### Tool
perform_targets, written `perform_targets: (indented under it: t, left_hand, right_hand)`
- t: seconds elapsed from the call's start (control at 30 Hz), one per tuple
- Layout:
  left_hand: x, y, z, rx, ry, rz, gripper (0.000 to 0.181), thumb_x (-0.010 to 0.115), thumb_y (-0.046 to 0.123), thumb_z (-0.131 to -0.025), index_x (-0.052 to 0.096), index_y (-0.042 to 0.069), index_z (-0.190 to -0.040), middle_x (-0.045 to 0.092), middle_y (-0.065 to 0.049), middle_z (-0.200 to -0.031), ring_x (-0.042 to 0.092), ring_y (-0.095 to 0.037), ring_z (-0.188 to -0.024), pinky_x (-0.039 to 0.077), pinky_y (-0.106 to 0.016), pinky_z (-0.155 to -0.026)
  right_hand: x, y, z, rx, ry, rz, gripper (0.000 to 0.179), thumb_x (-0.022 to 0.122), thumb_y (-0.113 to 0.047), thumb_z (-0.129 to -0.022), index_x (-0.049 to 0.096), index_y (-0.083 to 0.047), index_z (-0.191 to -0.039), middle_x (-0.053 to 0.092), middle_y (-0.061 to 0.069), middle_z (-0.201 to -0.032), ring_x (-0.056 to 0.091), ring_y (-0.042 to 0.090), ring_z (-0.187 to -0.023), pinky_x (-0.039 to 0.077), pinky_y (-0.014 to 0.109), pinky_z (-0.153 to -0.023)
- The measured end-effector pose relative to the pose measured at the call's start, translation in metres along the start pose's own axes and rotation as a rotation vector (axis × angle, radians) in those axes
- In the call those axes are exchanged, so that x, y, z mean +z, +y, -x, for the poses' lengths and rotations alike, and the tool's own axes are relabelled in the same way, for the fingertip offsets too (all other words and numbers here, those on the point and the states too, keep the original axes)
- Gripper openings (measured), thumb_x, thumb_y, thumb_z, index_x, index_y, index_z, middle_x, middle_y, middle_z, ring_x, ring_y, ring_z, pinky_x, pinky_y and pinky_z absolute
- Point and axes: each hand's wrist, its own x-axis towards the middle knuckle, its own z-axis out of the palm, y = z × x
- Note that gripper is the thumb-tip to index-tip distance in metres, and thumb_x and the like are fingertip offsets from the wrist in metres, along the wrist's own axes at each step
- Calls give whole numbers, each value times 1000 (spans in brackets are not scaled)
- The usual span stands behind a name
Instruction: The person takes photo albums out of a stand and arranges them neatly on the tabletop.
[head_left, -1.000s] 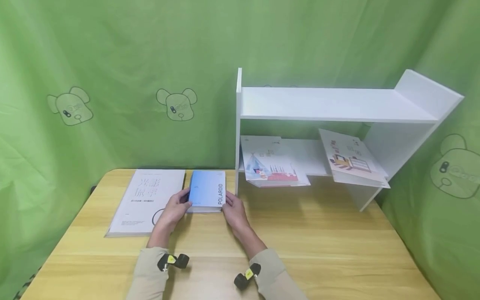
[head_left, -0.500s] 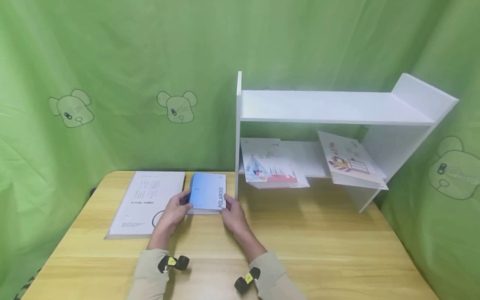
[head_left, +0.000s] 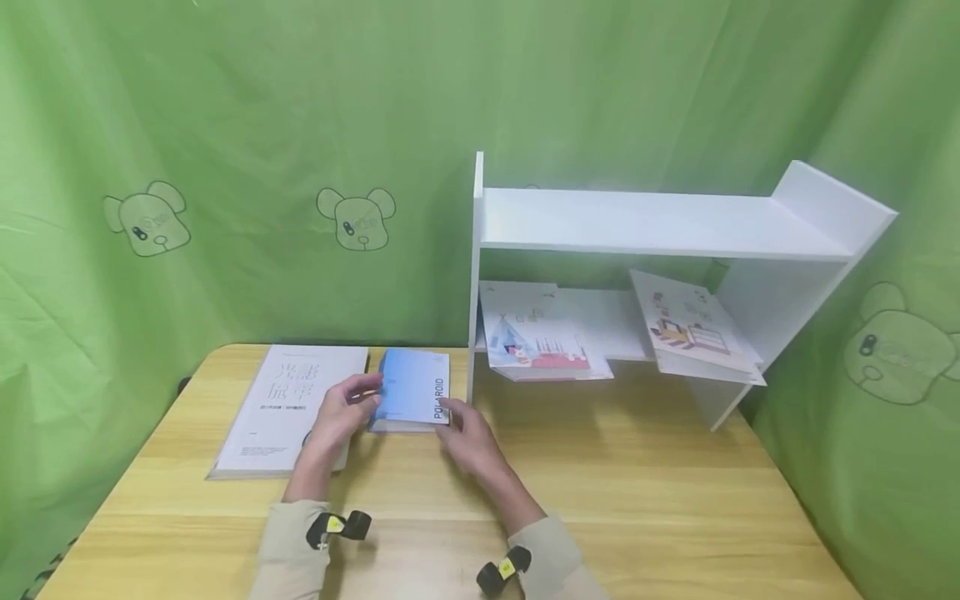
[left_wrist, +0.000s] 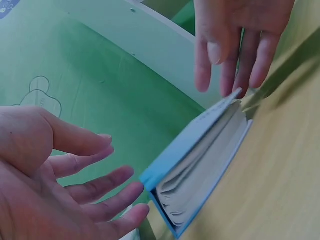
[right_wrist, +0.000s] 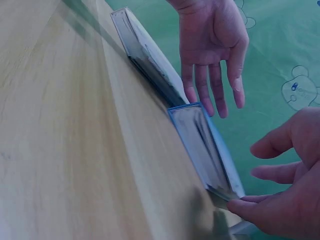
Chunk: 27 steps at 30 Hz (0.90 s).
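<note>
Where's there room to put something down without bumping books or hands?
On the white shelf, the top board is bare between the side panels. So is the table in front of the shelf, right of the right hand. The table's back left is crowded: the white book, left hand and blue book are close together.

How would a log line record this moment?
thick blue POLAROID book: lying on yellowish wooden table; left hand: at left edge; right hand: at right edge
</note>
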Motion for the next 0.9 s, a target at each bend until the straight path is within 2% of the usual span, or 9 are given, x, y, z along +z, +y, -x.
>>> perform_targets:
  t: [0.1, 0.23, 0.33, 0.63, 0.77, 0.9]
  left_hand:
    - [-2, 4, 3, 3, 3, 8, 46, 58, 0, -99, 50, -7, -143, 52, -27, -146, 50, -42, -135, 44, -51, -112]
    - [-2, 12, 7, -5, 1, 52, 42, 59, 3, -100, 53, -5, -141, 55, -25, -144, 54, -38, -131, 45, -53, -111]
    - [1, 20, 8, 19, -7, 89, 40, 59, 5, -101, 55, -3, -140, 57, -24, -142, 57, -37, -128, 44, -55, -111]
    - [17, 40, 10, 79, -18, 164, 37, 56, 8, -104, 53, -3, -140, 58, -22, -139, 59, -35, -126, 43, -60, -110]
    - [25, 47, 15, 100, -39, 218, 37, 55, 9, -105, 52, -2, -141, 58, -21, -140, 56, -37, -129, 46, -56, -109]
    - [31, 54, 21, 121, -55, 224, 37, 51, 10, -107, 51, -1, -142, 56, -19, -142, 54, -38, -131, 49, -52, -108]
  right_hand:
    - [-3, -5, 6, -34, -35, 22, 48, 62, -4, -96, 55, 1, -143, 46, 23, -153, 39, 45, -143, 32, 57, -119]
    - [-10, -17, 15, -106, -123, 8, 44, 61, -5, -98, 57, 2, -141, 50, 22, -150, 40, 45, -142, 35, 58, -117]
    - [-16, -23, 21, -151, -172, 7, 42, 60, -6, -99, 57, 3, -140, 51, 23, -149, 40, 44, -142, 37, 57, -115]
    - [-45, -27, 37, -205, -207, 39, 38, 59, -5, -101, 60, -1, -139, 55, 18, -146, 48, 39, -138, 42, 53, -113]
    - [-54, -36, 48, -234, -218, 51, 37, 60, -6, -101, 61, -4, -138, 59, 13, -142, 51, 34, -136, 43, 50, -113]
    - [-62, -44, 59, -251, -228, 48, 38, 61, -7, -101, 61, -6, -139, 59, 10, -142, 51, 29, -137, 42, 47, -114]
